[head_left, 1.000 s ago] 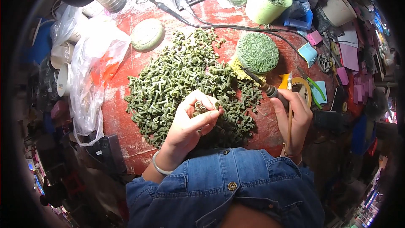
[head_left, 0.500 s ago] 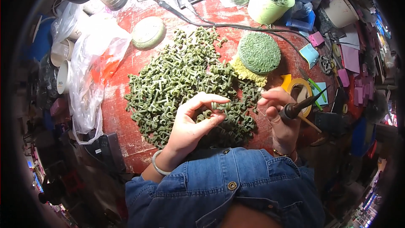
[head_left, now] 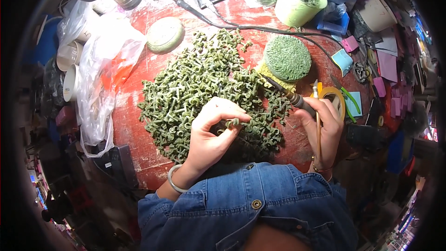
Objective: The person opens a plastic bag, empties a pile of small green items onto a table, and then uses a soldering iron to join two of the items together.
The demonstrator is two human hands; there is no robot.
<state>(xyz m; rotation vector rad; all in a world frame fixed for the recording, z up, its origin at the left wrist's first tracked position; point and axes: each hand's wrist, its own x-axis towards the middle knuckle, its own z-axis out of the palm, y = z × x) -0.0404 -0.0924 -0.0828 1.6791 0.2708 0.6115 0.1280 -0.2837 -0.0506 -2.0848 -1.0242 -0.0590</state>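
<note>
Green, curled little wax-like piece [head_left: 232, 122] now pinched between thumb and fingertips of the left hand [head_left: 211, 135], at lower centre of the frame, lifted just above the heap of like green curled pieces [head_left: 204, 83]; half a second ago, spread over the heap, groping. Right hand [head_left: 325, 128], at centre right, closed round the dark pen-shaped heated tool [head_left: 290, 95], tip swung back toward upper left, beside the round green pad [head_left: 287, 58]. Probably picking done, joining next. Small, ribbed, looped at both ends.
</note>
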